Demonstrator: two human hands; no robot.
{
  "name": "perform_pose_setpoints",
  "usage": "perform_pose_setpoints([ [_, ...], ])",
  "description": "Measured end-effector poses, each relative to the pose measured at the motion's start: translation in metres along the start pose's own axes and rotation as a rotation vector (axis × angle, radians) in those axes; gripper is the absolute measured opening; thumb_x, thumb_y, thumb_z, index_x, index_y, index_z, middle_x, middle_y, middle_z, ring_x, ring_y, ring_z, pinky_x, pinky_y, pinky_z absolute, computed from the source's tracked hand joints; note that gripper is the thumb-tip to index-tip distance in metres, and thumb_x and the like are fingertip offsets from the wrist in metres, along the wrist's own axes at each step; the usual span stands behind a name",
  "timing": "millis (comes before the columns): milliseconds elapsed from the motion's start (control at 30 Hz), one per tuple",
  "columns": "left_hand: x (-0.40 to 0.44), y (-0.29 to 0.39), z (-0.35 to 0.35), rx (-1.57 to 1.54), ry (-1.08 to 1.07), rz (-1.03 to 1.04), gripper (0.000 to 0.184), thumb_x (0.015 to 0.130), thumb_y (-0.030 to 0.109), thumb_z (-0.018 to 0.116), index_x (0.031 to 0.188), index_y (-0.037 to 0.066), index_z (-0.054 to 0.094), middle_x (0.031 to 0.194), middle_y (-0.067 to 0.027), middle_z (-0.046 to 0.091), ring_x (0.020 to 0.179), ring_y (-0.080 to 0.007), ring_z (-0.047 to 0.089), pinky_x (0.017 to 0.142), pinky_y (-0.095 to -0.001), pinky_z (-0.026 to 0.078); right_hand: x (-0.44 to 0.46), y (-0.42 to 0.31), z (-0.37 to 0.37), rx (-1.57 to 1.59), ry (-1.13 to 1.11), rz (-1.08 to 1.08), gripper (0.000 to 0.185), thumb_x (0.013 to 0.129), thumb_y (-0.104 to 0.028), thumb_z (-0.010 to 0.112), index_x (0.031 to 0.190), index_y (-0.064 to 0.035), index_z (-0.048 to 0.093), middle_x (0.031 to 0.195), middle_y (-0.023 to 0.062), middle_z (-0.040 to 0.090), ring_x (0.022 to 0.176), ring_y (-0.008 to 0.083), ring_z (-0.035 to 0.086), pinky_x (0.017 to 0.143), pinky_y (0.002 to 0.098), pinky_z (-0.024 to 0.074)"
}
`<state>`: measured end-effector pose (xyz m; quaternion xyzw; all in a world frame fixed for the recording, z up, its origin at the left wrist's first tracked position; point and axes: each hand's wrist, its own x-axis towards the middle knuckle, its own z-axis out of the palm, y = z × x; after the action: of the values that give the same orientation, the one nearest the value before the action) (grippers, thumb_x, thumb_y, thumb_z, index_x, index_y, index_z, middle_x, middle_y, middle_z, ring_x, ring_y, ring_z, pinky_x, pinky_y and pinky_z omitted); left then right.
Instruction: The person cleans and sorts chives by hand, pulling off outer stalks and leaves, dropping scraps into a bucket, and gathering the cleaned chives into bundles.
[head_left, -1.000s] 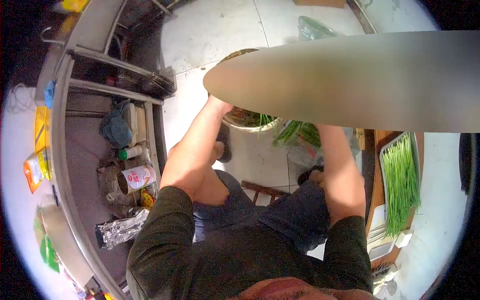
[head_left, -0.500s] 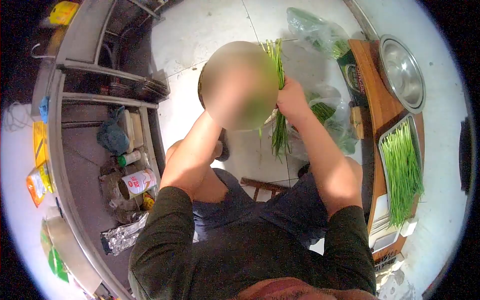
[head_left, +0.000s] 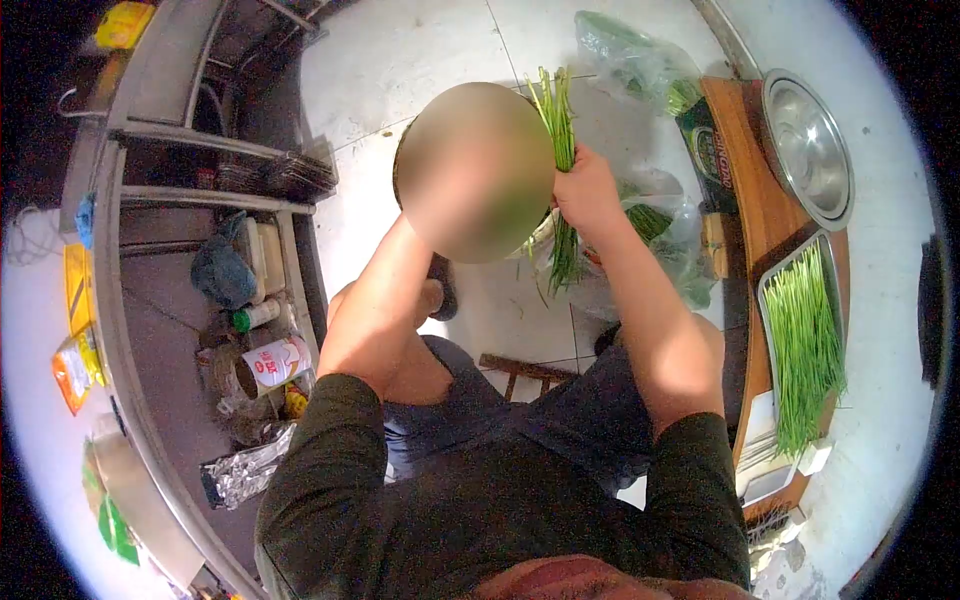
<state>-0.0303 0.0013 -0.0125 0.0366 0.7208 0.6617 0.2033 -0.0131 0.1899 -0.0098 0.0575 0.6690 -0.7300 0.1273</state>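
My right hand is closed around a bunch of chives, long thin green stems that stick out above and below the fist. To its left, a round blurred patch covers my left hand, so its fingers and anything in them cannot be made out. Greenish and skin tones show through the blur, and a dark curved rim peeks out at its left edge. Just below the patch, some pale stem ends and loose green strands hang near the chives.
On the right, a wooden bench carries a steel bowl and a metal tray of chives. Plastic bags of greens lie on the tiled floor. At left, a metal shelf holds a white-and-red can and a blue bag.
The chives in my right hand have shifted slightly upward, and their tops look more spread. My right hand has moved a little. The bench and shelf contents stay the same.
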Motion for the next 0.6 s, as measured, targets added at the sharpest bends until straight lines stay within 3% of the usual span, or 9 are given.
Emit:
perform_pose_setpoints([
  [100, 0.005, -0.016, -0.007, -0.041, 0.146, 0.055, 0.016, 0.086, 0.004, 0.054, 0.099, -0.001, 0.063, 0.091, -0.0011, 0.063, 0.084, -0.0108, 0.056, 0.077, -0.0251, 0.043, 0.003, 0.004, -0.002, -0.031, 0.008, 0.003, 0.022, 0.078, -0.016, 0.071, 0.093, -0.0046, 0.060, 0.067, 0.0028, 0.059, 0.053, 0.0119, 0.055, 0.048, 0.0280, 0.0437],
  [267, -0.004, 0.005, -0.003, -0.256, 0.122, 0.088, 0.023, 0.092, 0.019, 0.057, 0.102, 0.000, 0.065, 0.095, -0.0027, 0.065, 0.091, -0.0112, 0.056, 0.084, -0.0262, 0.043, -0.001, -0.005, -0.002, -0.028, -0.004, 0.011, 0.020, 0.079, -0.015, 0.071, 0.092, -0.0047, 0.060, 0.066, 0.0023, 0.059, 0.053, 0.0118, 0.054, 0.049, 0.0281, 0.0437],
  [367, -0.005, 0.006, 0.011, -0.039, 0.188, 0.138, 0.030, 0.092, 0.029, 0.061, 0.098, 0.000, 0.067, 0.088, -0.0021, 0.066, 0.086, -0.0113, 0.058, 0.083, -0.0261, 0.044, -0.002, -0.006, 0.001, -0.003, 0.018, 0.001, 0.017, 0.079, -0.013, 0.070, 0.090, -0.0052, 0.059, 0.065, 0.0015, 0.057, 0.050, 0.0108, 0.052, 0.047, 0.0274, 0.0423],
  [467, -0.006, -0.006, 0.010, -0.044, 0.093, 0.227, 0.032, 0.094, 0.026, 0.058, 0.116, 0.002, 0.058, 0.108, -0.0056, 0.062, 0.100, -0.0146, 0.056, 0.089, -0.0291, 0.045, -0.001, -0.004, 0.000, -0.026, 0.023, -0.012, 0.027, 0.078, -0.020, 0.072, 0.098, -0.0045, 0.063, 0.073, 0.0057, 0.064, 0.060, 0.0149, 0.059, 0.056, 0.0299, 0.0480],
  [600, 0.003, -0.034, -0.007, -0.129, -0.055, 0.310, 0.041, 0.096, 0.023, 0.053, 0.132, 0.006, 0.045, 0.128, -0.0082, 0.051, 0.116, -0.0182, 0.051, 0.096, -0.0336, 0.044, 0.001, -0.005, 0.000, -0.054, 0.029, -0.024, 0.030, 0.079, -0.015, 0.070, 0.103, 0.0001, 0.061, 0.085, 0.0032, 0.065, 0.070, 0.0081, 0.056, 0.061, 0.0252, 0.0461],
])
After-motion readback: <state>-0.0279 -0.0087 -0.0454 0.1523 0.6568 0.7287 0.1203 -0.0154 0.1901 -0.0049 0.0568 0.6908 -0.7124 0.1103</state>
